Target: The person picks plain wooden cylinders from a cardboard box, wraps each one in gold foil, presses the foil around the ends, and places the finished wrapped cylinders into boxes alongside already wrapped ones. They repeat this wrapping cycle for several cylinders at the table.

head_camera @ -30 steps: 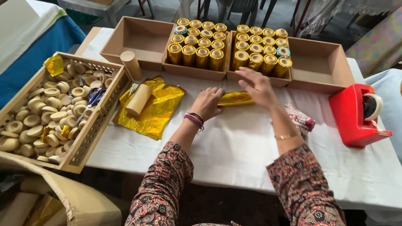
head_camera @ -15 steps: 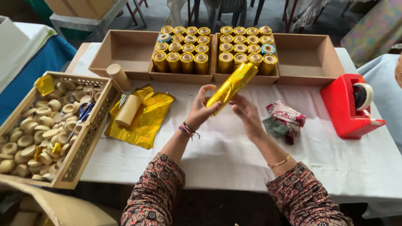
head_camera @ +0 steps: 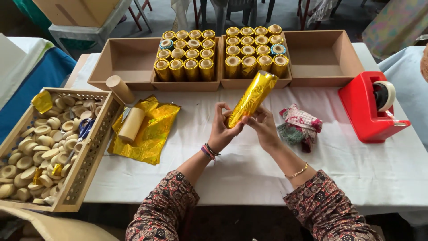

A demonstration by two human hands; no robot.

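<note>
Both hands lift the gold-foil tube (head_camera: 252,98) tilted above the worktop (head_camera: 249,169). The left hand (head_camera: 221,129) and right hand (head_camera: 264,128) close their fingers on its lower end, apparently to tuck the foil.

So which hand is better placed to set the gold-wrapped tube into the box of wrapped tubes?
Probably the right hand: it grips the gold-wrapped tube on the side nearer the right-hand box of wrapped tubes, towards which the tube's top tilts. The left hand holds the lower end, farther away.
</note>
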